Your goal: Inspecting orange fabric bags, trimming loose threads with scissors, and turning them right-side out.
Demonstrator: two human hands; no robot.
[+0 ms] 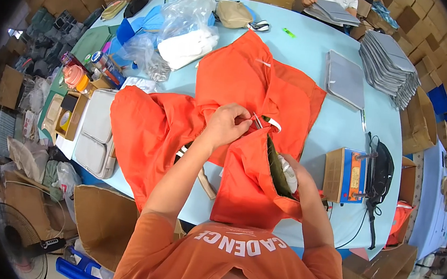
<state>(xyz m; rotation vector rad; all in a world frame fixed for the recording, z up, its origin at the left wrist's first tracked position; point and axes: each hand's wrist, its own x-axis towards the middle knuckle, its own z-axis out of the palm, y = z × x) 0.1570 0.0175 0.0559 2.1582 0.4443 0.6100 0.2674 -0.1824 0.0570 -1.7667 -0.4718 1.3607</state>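
Observation:
Orange fabric [235, 76] lies in folds across the table in front of me. My left hand [229, 123] is closed, thumb and forefinger pinched at an edge of it. Beside those fingertips a thin metal tip [258, 122] shows, like scissor blades; its other end is hidden. A white strip [273, 124] curves out of the fabric just to the right. Nearer to me, an orange fabric piece [250, 169] gapes along its right side, showing a dark green lining [278, 171]. There my right hand [299, 178] curls around a white crumpled thing [288, 176]; its fingertips are hidden.
Grey folded cases [387, 64] are stacked at the far right, near a single grey case [344, 78]. A blue-fronted device [353, 176] and black pouch [381, 168] lie right. Bottles [106, 69] and a light grey case [96, 132] stand left. Two people work across the table.

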